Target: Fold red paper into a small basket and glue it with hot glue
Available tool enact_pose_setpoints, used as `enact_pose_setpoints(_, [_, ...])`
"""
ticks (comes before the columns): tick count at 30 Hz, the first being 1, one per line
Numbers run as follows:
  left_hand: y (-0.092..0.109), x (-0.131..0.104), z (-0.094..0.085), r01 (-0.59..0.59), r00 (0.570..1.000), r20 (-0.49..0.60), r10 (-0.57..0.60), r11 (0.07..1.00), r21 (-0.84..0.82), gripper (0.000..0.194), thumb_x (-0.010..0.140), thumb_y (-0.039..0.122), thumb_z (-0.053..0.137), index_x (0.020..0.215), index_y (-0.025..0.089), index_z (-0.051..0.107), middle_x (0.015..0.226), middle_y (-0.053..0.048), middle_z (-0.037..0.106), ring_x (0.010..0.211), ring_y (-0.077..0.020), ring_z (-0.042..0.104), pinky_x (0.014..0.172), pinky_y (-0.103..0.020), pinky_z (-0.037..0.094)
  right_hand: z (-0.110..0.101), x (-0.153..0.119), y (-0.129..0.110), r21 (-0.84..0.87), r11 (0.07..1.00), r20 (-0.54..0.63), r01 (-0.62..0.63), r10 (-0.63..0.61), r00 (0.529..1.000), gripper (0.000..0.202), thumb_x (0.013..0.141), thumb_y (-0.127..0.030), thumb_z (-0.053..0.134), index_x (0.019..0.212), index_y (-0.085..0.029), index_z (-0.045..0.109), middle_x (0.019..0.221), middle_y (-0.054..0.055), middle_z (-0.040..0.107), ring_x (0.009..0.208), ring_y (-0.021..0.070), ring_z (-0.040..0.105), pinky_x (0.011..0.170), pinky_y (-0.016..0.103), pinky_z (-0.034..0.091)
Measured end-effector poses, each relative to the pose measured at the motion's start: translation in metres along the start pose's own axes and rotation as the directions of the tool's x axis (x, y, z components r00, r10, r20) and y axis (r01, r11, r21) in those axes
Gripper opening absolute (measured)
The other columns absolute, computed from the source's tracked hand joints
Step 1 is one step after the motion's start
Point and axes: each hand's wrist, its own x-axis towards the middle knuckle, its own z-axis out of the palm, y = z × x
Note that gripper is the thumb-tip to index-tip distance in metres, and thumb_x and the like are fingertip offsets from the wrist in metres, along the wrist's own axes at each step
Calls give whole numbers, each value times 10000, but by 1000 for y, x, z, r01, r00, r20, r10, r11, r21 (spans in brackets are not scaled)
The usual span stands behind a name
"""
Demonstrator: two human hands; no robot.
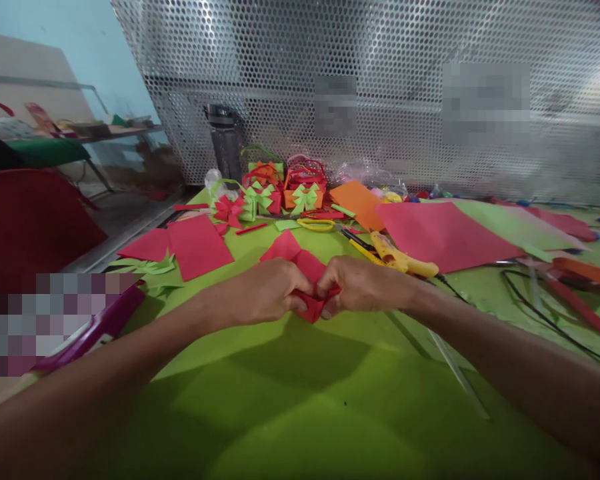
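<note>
Paper (309, 267), red, folded: was left of the glue gun (400, 257), between left hand (273, 288) and right hand (355, 285); left pinched the side farther from the gun, right the nearer.

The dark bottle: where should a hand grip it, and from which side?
Probably best around the tall body of the bottle, below its lid, from the near side: it stands upright, with the perforated panel behind and paper baskets to its right.
</note>
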Motion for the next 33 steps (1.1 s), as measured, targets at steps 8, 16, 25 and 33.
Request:
enact_pose_setpoints(8, [-8, 2, 4, 24, 998, 49, -26, 999, 40, 168, 757, 150, 535, 758, 149, 702, 547, 13, 585, 492, -76, 448, 504, -203, 283, -3, 1, 2, 20, 1000, -3, -2, 2, 1000, 98, 684, -242, 614, 675, -161, 669, 502, -78, 418, 473, 55, 330, 454, 204, 227])
enact_pose_setpoints(16, [-8, 1, 1, 38, 994, 101, -46, 996, 83, 171, 726, 125, 501, 585, 139, 596, 464, 59, 381, 446, -60, 320, 466, -206, 226, -3, 3, 4, -12, 998, -18, 60, -61, 998, 149, 675, -189, 589, 781, -173, 691, 602, -48, 580, 530, 71, 446, 492, 193, 287])
enact_pose_setpoints(25, [-5, 2, 5, 109, 980, 149, -135, 979, 174, 201, 755, 185, 498, 575, 137, 572, 507, 46, 429, 484, -68, 366, 493, -207, 241, 1, 3, 3, -25, 991, -87, 133, -135, 987, 99, 679, -168, 582, 717, -148, 671, 573, -46, 569, 528, 64, 444, 482, 194, 271])
enact_pose_setpoints(33, [-9, -1, 10, 127, 981, 121, -151, 974, 185, 129, 724, 178, 524, 611, 157, 583, 606, 16, 545, 551, -93, 447, 528, -220, 267, 0, 1, 0, -47, 989, -55, 141, -144, 988, 159, 655, -118, 564, 759, -154, 680, 621, -43, 589, 556, 73, 451, 499, 204, 282])
